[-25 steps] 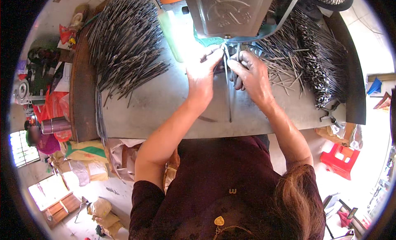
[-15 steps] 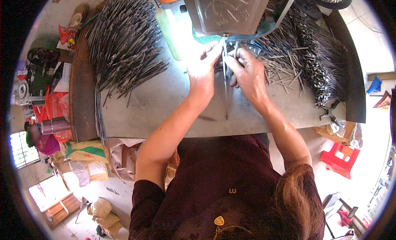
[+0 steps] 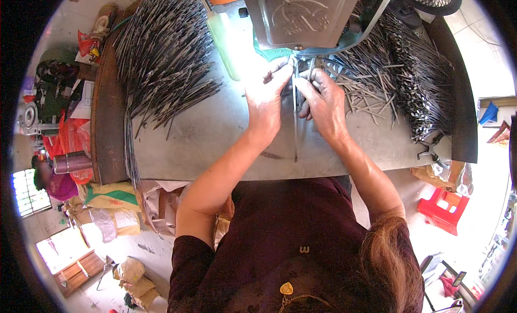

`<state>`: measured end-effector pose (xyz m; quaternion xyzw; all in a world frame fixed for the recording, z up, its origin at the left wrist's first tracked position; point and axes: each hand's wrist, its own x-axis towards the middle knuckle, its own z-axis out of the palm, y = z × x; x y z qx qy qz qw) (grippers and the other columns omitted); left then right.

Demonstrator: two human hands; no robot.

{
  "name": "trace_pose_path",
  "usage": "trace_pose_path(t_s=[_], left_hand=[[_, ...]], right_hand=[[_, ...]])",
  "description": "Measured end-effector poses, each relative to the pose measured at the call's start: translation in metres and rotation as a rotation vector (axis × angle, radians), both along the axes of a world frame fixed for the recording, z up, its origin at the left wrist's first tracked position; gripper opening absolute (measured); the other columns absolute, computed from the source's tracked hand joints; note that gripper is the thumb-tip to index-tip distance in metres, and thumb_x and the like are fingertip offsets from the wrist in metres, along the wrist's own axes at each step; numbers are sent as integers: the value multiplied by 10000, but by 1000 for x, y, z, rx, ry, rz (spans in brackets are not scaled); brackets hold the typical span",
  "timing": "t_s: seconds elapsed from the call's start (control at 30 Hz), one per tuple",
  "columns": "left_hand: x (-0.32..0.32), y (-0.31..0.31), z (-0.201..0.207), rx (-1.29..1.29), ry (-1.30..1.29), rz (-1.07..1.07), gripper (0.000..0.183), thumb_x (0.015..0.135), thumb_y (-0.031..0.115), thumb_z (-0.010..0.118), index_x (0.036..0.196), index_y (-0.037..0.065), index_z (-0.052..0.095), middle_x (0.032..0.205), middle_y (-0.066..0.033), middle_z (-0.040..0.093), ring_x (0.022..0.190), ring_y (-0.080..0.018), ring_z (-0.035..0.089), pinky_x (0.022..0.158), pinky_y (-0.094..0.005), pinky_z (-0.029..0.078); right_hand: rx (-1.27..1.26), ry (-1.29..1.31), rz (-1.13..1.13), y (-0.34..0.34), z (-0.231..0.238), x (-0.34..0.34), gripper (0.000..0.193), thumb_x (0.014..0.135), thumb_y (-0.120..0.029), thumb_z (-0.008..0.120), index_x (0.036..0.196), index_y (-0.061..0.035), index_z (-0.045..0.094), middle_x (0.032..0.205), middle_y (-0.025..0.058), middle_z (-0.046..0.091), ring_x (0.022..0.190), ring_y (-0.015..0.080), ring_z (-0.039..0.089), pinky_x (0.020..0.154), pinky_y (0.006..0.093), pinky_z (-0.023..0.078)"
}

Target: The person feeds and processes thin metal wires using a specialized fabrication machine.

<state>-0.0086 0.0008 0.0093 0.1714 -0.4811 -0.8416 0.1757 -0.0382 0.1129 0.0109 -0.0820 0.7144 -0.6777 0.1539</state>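
Just below the grey metal machine head (image 3: 304, 25), both of my hands meet. My left hand (image 3: 263, 95) pinches the upper end of a long thin dark metal strip (image 3: 295, 135), which runs down toward the table's front edge. My right hand (image 3: 324, 100) is closed beside it, thumb against the strip. A slim metal piece (image 3: 311, 68) sticks up from the right fingers; its kind cannot be made out. The strip's top end is lost in glare under the machine. A pale green lamp (image 3: 223, 46) shines brightly by my left hand.
Heaped thin dark strips (image 3: 164, 60) cover the table's left side; a bundled pile (image 3: 417, 76) and loose short pieces (image 3: 369, 95) lie right. A raised brown edge board (image 3: 107, 108) borders the metal table (image 3: 215, 151). A red plastic stool (image 3: 442, 209) stands on the floor at right.
The strip's lower end shows more sharply and reaches slightly nearer the front edge. My hands stay close together in almost the same place; the whole view has shifted slightly.
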Motion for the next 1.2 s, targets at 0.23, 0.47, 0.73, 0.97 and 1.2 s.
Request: trace_pose_path(t_s=[0.23, 0.47, 0.73, 0.97, 1.2], left_hand=[[-3, -3, -1, -65, -41, -2, 281, 844, 59, 631, 1091, -75, 615, 957, -77, 652, 820, -122, 589, 750, -257, 474], [-4, 2, -8, -27, 4, 25, 274, 836, 68, 642, 1074, -67, 628, 957, -78, 651, 839, -123, 582, 769, -253, 461], [-3, -23, -4, -702, -2, -68, 198, 856, 110, 642, 1000, -27, 640, 773, -35, 616, 653, -80, 541, 564, -232, 437], [-10, -23, 11, -337, -190, -215, 253, 781, 111, 738, 1000, 39, 635, 858, -29, 625, 727, -92, 575, 674, -249, 476], [-7, -18, 4, -562, -113, -16, 278, 781, 71, 710, 1040, 48, 612, 1011, -50, 591, 929, -146, 544, 854, -286, 428]], right_hand=[[10, -3, 3, 1, 3, 1, 165, 901, -187, 580, 920, -25, 599, 635, 6, 552, 465, 64, 516, 418, 207, 372], [-10, -23, 15, 0, -4, 0, 161, 895, -190, 576, 907, -31, 596, 632, 7, 551, 462, 66, 514, 413, 208, 368], [49, -162, 180, 15, 12, -30, 184, 867, -232, 590, 821, -55, 577, 590, 6, 527, 402, 82, 452, 377, 235, 335], [-147, -356, 130, 16, -1, -31, 148, 881, -238, 577, 827, -101, 587, 564, -15, 521, 354, 47, 367, 330, 206, 236], [-183, -314, 157, 15, -2, -25, 193, 871, -271, 586, 968, -106, 609, 579, -20, 523, 385, 55, 400, 352, 209, 277]])
